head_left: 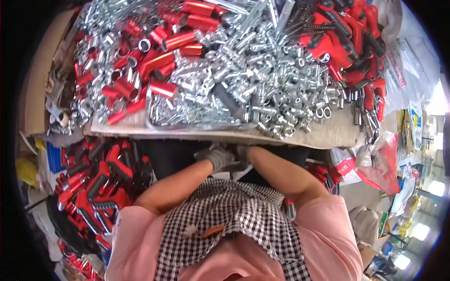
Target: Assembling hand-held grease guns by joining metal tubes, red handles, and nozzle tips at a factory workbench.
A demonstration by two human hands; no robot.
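The small silver metal parts, the loose things nearest the hands, lay heaped on the tabletop, spread close to its front edge. Just below that edge, the left hand, in a grey glove, was partly bent inward; how far its fingers were spread, and whether they pinched anything, could not be made out. The right hand was mostly hidden at the edge, so the state of its fingers could not be told either. The two hands were close together in front of the lap, the left forearm slanting up and to the right from its elbow, the right forearm slanting up and to the left.

Among the metal parts, a dark grey bar lay aslant across a shallow tray. Red tubes were scattered over the left side of the heap, and red and black tools were piled at the far right. More red-handled tools lay in a heap below the tabletop on the left, while a red and white plastic bag hung at the right. The person wore a black-and-white checked apron over a pink top
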